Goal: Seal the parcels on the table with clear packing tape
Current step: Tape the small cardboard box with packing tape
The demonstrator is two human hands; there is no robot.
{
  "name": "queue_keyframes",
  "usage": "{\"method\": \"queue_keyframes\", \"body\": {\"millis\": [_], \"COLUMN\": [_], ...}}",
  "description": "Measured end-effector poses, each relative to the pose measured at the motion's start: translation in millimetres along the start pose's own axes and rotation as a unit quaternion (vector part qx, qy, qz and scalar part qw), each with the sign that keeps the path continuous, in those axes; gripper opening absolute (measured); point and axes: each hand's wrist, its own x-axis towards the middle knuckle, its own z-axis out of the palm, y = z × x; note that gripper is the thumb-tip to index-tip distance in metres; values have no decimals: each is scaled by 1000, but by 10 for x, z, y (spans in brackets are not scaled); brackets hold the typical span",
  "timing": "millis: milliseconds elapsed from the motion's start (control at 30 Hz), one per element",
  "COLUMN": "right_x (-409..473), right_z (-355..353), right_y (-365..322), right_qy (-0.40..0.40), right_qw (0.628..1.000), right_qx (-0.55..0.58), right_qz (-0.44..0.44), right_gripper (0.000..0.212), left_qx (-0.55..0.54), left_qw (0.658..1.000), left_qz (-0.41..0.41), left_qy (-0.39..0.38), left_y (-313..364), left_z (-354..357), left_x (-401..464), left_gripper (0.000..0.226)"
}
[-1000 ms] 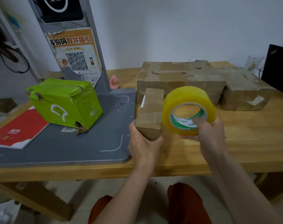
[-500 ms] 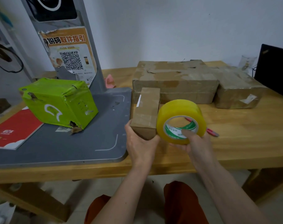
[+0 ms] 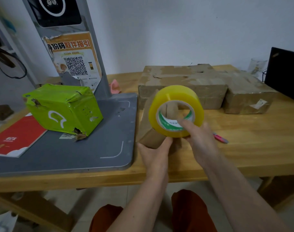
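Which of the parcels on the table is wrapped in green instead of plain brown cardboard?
The bright green plastic-wrapped parcel on the grey platform at the left. The small box in the left hand and the two big ones behind are brown.

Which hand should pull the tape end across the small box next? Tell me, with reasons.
Right. The right hand already grips the tape roll through its core, held just over the small cardboard box. The left hand holds that box steady.

The left hand (image 3: 153,152) holds a small brown box (image 3: 151,139) at the table (image 3: 243,148) edge. The right hand (image 3: 200,143) holds a big yellow tape roll (image 3: 175,97) in front of it, fingers inside the hole.
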Motion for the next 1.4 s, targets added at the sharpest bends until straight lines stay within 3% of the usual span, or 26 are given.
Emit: {"method": "queue_keyframes", "body": {"millis": [100,200,300,367,467,600,667,767,833,1000,1133,1167,1267,1400], "right_x": [82,146,165,167,200,274,276,203,158,180,254,272,338,311], "right_z": [61,54,14,16,29,-59,-90,-111,-130,-177,-140,-139,-258,-352], "right_y": [-160,-207,-197,-188,-225,-426,-429,-285,-190,-119,-134,-174,-301,-351], "right_qy": [-24,-25,-18,-27,-56,-125,-129,-84,-81,-43,-42,-33,4,29], "right_qw": [995,987,985,982,972,939,932,944,947,932,922,925,965,987], "right_qx": [-92,-153,-164,-180,-226,-315,-335,-317,-307,-347,-374,-368,-254,-157], "right_qz": [-30,-34,-46,-44,-40,-49,-43,-36,-51,-92,-84,-85,-62,-10], "right_gripper": [27,30,22,18,25,11,18,38,40,9,38,35,10,8], "left_qx": [-88,-18,146,206,284,396,407,445,425,447,447,453,484,496], "left_qw": [991,994,988,970,926,861,844,796,801,786,778,770,737,728], "left_qz": [-93,-106,9,120,235,254,264,343,349,308,324,334,357,363], "left_qy": [-43,-32,42,39,-79,-195,-230,-225,-235,-294,-299,-301,-307,-305], "left_y": [-106,-107,-18,63,238,353,269,137,155,231,218,236,270,260], "left_z": [139,139,9,-118,-322,-439,-463,-492,-476,-408,-421,-418,-417,-394], "left_x": [-104,-56,-67,-68,161,401,396,433,504,645,654,644,659,665], "left_gripper": [81,86,113,123,114,94,78,82,94,86,85,82,85,88]}}
